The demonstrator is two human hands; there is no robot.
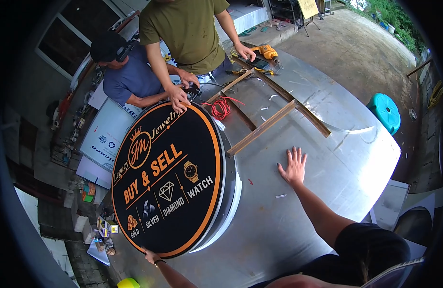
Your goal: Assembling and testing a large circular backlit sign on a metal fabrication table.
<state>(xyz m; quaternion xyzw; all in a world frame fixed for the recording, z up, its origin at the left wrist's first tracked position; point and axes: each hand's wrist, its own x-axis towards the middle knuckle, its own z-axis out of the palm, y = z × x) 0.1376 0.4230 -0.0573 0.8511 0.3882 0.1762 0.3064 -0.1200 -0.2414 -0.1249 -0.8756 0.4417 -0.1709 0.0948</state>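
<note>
A round black sign [168,192] with an orange border and printed lettering stands tilted on the metal table [264,225]. At its lower rim, my left hand [153,258] grips the edge; part of its fingers is hidden by the sign. My right hand [293,168] lies flat on the table with its fingers spread, holding nothing. Between that hand and the sign is a rusty metal frame [262,127]. One co-worker's hand [177,97] presses on the sign's top edge. Beside it, a person in a cap has hands at a small dark tool [192,90] by the rim.
A coil of red wire [220,110] lies inside the frame. The yellow drill [267,52] rests at the table's far edge, near pliers and a dark phone-like device [258,62]. A teal stool [384,113] stands off the right edge. Small scraps dot the table.
</note>
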